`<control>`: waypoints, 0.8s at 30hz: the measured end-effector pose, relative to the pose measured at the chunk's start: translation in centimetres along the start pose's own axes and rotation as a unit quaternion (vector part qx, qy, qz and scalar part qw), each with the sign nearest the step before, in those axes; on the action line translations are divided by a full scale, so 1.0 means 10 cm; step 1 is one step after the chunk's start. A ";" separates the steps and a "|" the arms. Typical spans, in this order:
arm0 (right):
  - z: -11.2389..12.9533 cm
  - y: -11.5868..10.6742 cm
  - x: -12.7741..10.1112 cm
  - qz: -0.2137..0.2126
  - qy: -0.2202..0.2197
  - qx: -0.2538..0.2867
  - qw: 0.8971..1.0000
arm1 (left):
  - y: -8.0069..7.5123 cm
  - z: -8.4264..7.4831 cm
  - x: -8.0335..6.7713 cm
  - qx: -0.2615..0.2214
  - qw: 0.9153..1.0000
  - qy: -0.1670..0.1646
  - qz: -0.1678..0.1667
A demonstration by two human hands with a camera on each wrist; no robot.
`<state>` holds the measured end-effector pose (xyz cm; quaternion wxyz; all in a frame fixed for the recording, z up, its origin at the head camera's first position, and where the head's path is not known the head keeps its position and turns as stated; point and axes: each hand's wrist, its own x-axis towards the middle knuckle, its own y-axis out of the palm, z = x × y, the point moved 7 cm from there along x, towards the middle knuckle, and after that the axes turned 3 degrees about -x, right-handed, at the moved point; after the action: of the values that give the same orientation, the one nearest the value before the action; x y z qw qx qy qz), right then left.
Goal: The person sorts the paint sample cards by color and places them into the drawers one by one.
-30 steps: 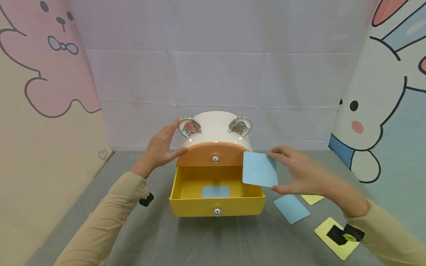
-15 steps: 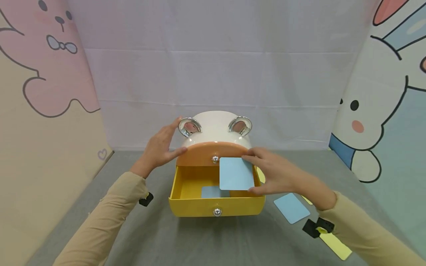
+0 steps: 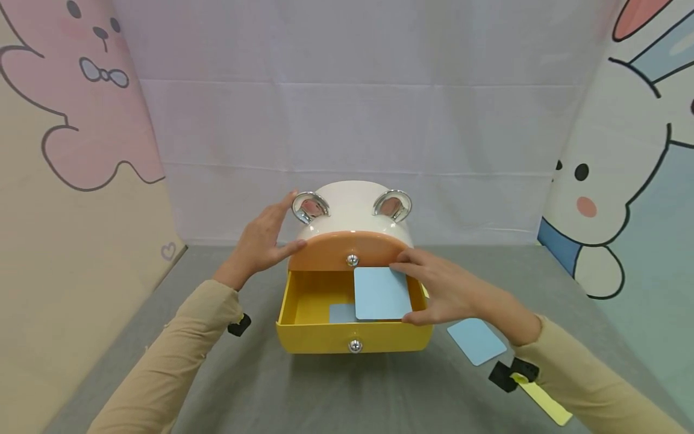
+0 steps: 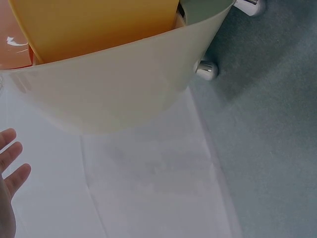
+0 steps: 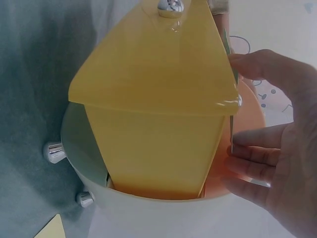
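A white round cabinet (image 3: 352, 208) with two chrome ear-shaped rings stands on the grey table. Its upper orange drawer (image 3: 347, 248) is closed, and its lower yellow drawer (image 3: 352, 337) is pulled out. One blue card (image 3: 341, 313) lies inside that drawer. My right hand (image 3: 434, 286) pinches another blue card (image 3: 381, 292) by its right edge, over the drawer's right half. My left hand (image 3: 260, 241) rests with straight fingers on the cabinet's left side, thumb at the orange drawer's edge. In the right wrist view the yellow drawer (image 5: 158, 74) shows from below, beside the fingers (image 5: 257, 153).
Another blue card (image 3: 477, 340) lies on the grey table (image 3: 347, 398) right of the drawer. A yellow card (image 3: 542, 401) lies partly under my right sleeve. Cartoon-printed panels stand at left and right, and a white cloth backdrop (image 3: 352, 120) hangs behind the cabinet.
My right hand has carried the blue card leftward from beside the cabinet to above the pulled-out yellow drawer, then a little lower. The left hand has stayed on the cabinet.
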<state>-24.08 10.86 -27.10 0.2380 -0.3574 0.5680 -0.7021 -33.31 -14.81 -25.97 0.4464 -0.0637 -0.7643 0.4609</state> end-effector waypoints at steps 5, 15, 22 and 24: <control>-0.01 0.03 0.00 -0.003 -0.003 0.012 1.000 | 0.01 -0.01 0.00 -0.001 1.000 0.000 0.003; -0.05 0.04 -0.05 -0.033 -0.009 0.030 0.999 | 0.02 -0.02 0.02 0.002 1.000 -0.004 0.008; -0.05 0.03 -0.05 -0.028 0.005 0.045 0.999 | 0.02 -0.03 0.02 -0.002 1.000 0.004 0.004; -0.06 0.02 -0.05 -0.026 0.012 0.054 0.998 | 0.02 -0.03 0.02 -0.001 1.000 0.006 0.002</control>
<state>-24.24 11.57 -27.44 0.2320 -0.3505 0.5229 -0.7416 -33.28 -14.40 -25.90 0.4498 -0.0686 -0.7621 0.4607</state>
